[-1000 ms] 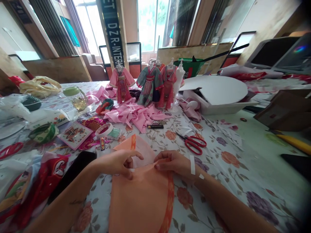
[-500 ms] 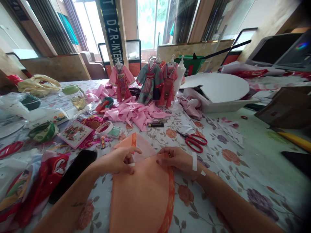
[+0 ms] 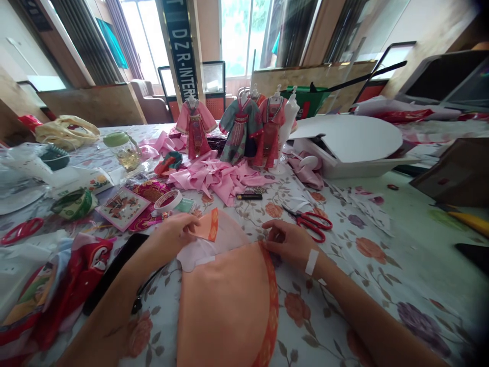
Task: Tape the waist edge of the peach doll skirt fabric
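A large piece of orange fabric point(image 3: 225, 306) with a patterned orange border down its curved right side lies in front of me. At its top, sheer white fabric point(image 3: 233, 229) shows, with a small white strip point(image 3: 205, 261) on the edge. My left hand point(image 3: 175, 232) pinches a smaller orange fabric piece point(image 3: 206, 227) that has the same border, over the sheer layer. My right hand point(image 3: 284, 237) rests by the top right corner of the large piece, thumb at its edge and fingers curled apart. White tape is stuck on my right wrist.
Red-handled scissors point(image 3: 313, 223) lie right of my right hand. A black phone point(image 3: 114, 275) is by my left forearm. Pink fabric scraps point(image 3: 225, 178) lie ahead, below dressed doll forms point(image 3: 242, 127). A tape roll point(image 3: 168, 200), a glass jar point(image 3: 124, 153) and a white round board point(image 3: 355, 137) stand around.
My left hand has moved left and up, drawing the small bordered orange piece away and baring the sheer fabric. My right hand has shifted slightly right, its fingers lifting off the large piece.
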`<state>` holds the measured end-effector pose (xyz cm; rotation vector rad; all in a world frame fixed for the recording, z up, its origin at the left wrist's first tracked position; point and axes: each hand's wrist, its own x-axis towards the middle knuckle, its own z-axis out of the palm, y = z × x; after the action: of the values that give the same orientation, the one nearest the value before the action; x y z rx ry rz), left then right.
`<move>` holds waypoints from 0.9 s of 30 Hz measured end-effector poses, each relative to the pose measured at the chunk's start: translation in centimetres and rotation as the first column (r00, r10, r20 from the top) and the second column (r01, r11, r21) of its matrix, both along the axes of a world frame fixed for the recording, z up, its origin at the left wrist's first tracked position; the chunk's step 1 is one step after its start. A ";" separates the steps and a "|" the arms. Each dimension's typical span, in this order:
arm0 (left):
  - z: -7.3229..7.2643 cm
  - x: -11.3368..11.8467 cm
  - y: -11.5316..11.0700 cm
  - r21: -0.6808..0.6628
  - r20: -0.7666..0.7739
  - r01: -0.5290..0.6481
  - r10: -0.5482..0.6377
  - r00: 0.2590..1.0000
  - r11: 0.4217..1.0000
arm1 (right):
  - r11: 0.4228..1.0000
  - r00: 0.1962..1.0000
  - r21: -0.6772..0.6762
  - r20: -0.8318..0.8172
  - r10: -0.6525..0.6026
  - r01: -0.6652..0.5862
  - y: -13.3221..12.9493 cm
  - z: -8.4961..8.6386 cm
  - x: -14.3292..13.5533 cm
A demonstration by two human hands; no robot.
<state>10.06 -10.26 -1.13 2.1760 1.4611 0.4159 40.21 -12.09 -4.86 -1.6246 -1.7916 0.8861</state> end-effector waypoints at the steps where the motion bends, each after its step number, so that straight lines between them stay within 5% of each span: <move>1: 0.1 -0.2 0.3 0.093 -0.024 -0.047 0.050 0.998 0.995 | 0.997 0.998 0.060 0.052 -0.041 0.038 0.0 0.2 0.1; 4: -0.1 -0.2 0.7 0.221 -0.073 -0.014 0.031 0.997 0.975 | 0.971 0.989 0.199 0.045 -0.142 0.131 0.0 0.8 -0.2; 8: -0.9 1.0 0.7 0.218 -0.067 0.159 -0.147 0.987 0.963 | 0.968 0.992 0.220 -0.068 -0.109 0.121 -0.4 0.9 -1.4; 13: -1.8 1.5 0.9 0.148 0.000 0.169 -0.171 0.985 0.974 | 0.970 0.987 0.207 -0.121 -0.106 0.129 -0.8 0.7 -2.3; 20: -2.4 1.6 1.0 0.210 -0.018 0.148 -0.147 0.989 0.967 | 0.989 0.936 0.061 -0.335 -0.104 0.132 -0.5 1.0 -2.3; 27: 0.5 3.9 0.8 0.226 0.156 0.017 -0.053 0.986 0.974 | 0.956 0.733 -0.267 -0.674 -0.095 -0.122 -0.4 2.0 -4.5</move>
<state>13.94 -9.42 -0.67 2.2759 1.3404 0.7588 35.74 -12.47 -2.82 -1.1898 -1.1774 1.5780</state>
